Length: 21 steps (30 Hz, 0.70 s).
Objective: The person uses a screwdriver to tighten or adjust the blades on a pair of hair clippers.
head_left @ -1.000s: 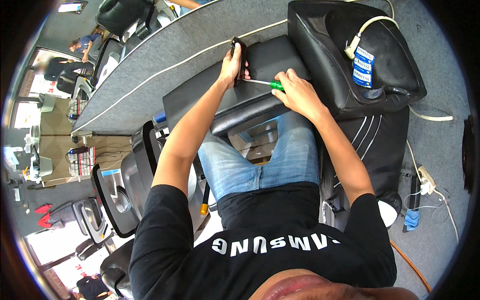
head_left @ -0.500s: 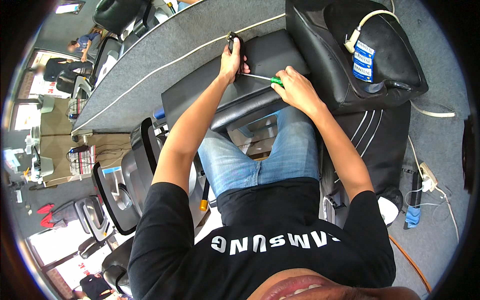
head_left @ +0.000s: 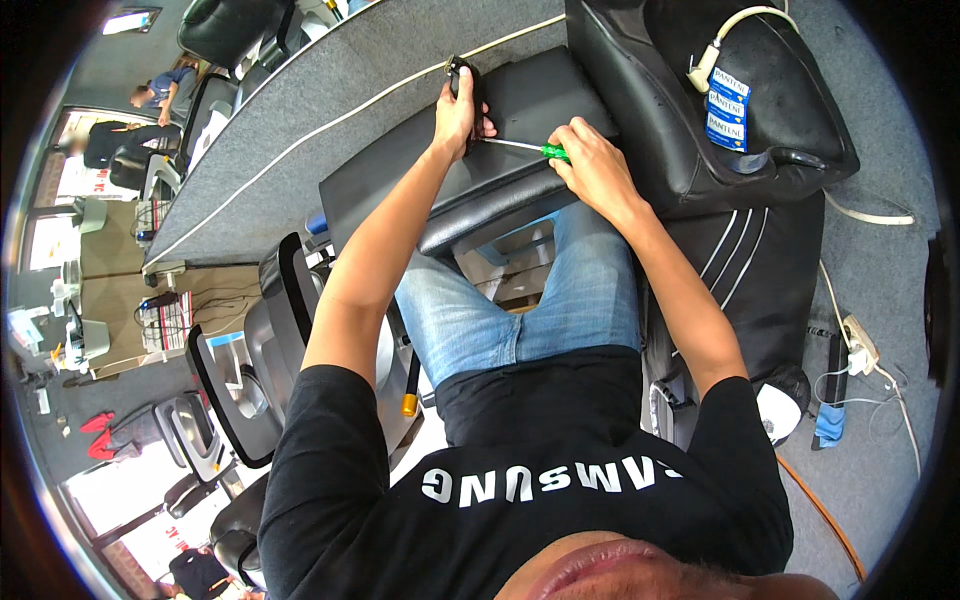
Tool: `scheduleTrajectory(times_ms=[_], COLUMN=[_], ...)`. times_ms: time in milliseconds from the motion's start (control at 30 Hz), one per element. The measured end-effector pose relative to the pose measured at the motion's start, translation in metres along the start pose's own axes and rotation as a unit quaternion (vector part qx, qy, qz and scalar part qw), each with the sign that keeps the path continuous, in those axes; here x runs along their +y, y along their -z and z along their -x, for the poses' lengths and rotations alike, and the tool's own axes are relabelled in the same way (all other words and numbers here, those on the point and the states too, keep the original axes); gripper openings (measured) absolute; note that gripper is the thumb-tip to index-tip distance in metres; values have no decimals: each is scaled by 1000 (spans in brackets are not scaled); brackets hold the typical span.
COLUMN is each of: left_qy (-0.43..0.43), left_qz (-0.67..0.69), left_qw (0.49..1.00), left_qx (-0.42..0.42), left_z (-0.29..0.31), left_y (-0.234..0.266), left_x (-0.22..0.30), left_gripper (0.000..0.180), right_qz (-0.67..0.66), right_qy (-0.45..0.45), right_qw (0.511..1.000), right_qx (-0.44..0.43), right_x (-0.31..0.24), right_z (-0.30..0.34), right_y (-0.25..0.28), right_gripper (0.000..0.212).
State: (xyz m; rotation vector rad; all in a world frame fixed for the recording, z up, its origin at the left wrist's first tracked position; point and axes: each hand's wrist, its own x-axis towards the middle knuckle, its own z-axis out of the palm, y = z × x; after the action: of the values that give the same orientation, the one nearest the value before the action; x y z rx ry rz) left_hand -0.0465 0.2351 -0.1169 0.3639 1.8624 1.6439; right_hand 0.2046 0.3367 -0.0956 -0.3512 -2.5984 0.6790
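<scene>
My left hand is wrapped round a black hair clipper, its metal-edged head pointing away from me. Part of the clipper's body is hidden by my palm and fingers. In my right hand is a screwdriver with a green handle. Its thin metal shaft runs left to the clipper's lower end; whether the tip sits in a screw is too small to tell. Both hands are over a black padded bench in front of my knees.
To the right stands a black shampoo-basin chair with a white hose sprayer and blue sachets. A white cable crosses beyond the bench. Salon chairs stand at left, with people farther off. A power strip lies at right.
Little differs. Both hands, the clipper and the screwdriver sit slightly higher in the picture, as does the bench. The screwdriver still meets the clipper's lower end.
</scene>
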Motion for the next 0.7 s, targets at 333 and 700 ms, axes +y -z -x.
scheduleTrajectory(times_ms=[333,700], left_qy=[-11,-3], left_qz=[13,0], left_qw=[1000,1000], left_qx=[0,-22], left_z=[-1,6], left_y=[1,8], left_x=[-3,0], left_gripper=[81,69], right_qz=[-73,-120], right_qy=[-68,-240], right_qw=[995,941], right_qx=[25,207], right_x=[1,11], right_z=[15,72], right_y=[-1,-76], right_gripper=[24,42])
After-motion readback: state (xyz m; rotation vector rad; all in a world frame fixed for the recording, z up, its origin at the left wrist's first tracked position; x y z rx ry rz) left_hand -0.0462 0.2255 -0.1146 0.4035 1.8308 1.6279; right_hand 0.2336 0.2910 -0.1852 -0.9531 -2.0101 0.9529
